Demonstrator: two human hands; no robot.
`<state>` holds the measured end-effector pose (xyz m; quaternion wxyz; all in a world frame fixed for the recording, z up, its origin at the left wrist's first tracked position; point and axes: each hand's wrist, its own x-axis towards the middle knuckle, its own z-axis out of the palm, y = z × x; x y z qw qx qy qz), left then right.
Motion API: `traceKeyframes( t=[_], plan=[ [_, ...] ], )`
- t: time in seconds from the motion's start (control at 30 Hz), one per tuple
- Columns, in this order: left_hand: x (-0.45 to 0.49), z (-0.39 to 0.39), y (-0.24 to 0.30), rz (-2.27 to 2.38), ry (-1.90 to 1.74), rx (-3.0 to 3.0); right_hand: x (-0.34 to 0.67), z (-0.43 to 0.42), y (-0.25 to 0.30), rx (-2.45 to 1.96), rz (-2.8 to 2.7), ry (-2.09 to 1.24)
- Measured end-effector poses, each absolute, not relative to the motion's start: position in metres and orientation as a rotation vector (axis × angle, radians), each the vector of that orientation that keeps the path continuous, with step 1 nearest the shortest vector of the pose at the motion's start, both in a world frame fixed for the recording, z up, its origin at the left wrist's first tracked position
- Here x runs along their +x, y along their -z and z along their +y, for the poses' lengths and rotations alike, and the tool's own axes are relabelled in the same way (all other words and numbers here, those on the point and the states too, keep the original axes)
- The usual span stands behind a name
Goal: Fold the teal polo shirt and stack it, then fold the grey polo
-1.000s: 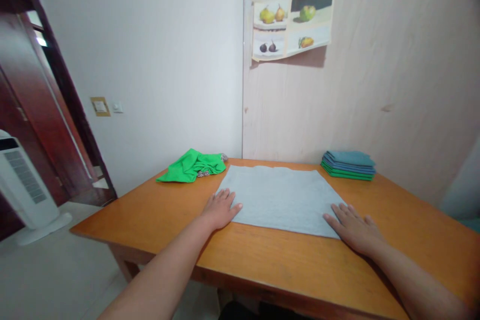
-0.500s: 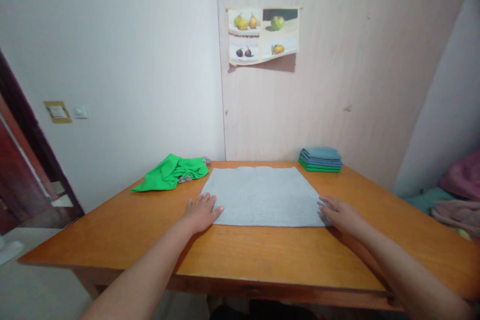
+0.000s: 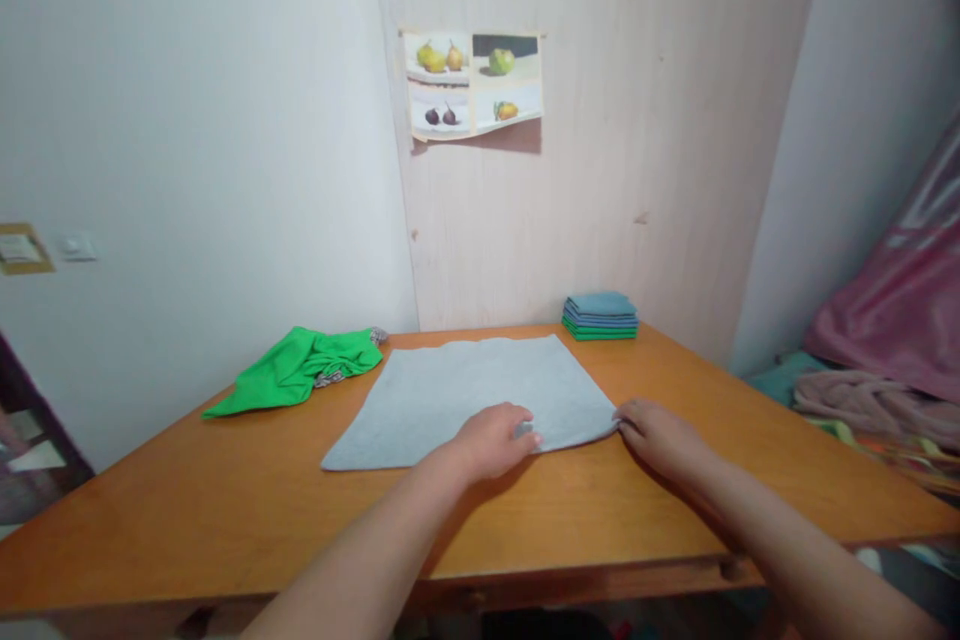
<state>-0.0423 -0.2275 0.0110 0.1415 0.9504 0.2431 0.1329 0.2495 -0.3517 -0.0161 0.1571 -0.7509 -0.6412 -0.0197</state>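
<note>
A light grey cloth [image 3: 465,385] lies spread on the wooden table, its right front corner slightly raised. At that corner my right hand [image 3: 652,430] is closed, pinching the edge between thumb and fingers. My left hand [image 3: 495,440] rests over the front edge, right of its middle, with a bit of cloth bunched between thumb and fingers. The fabric's left front corner lies flat, away from both hands. My left hand and forearm hide part of the front edge.
Left on the table [image 3: 300,510] lies a crumpled green cloth [image 3: 292,370] with patterned trim. A neat stack of folded blue and green cloths [image 3: 600,317] stands at the back right. Beyond the right edge are heaped fabrics [image 3: 862,400]. A fruit picture [image 3: 474,85] hangs on the wall.
My left hand has moved right from the cloth's left edge to its front edge. My right hand now pinches the right front corner, which is lifted a little. The view has turned right.
</note>
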Motion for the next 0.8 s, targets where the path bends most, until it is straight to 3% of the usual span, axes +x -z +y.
traceKeyframes(
  t=[0.43, 0.57, 0.8],
  plan=[
    [0.089, -0.277, -0.018, 0.923, -0.316, 2.870, 0.248, -0.354, 0.021, -1.902, -1.614, -0.088],
    [0.101, -0.265, -0.031, 1.015, -0.340, 2.705, 0.237, -0.357, 0.027, -1.820, -1.267, -0.099],
    [0.114, -0.223, -0.081, 0.963, -0.771, 2.016, 0.156, -0.362, 0.030, -1.287, -0.899, -0.771]
  ],
)
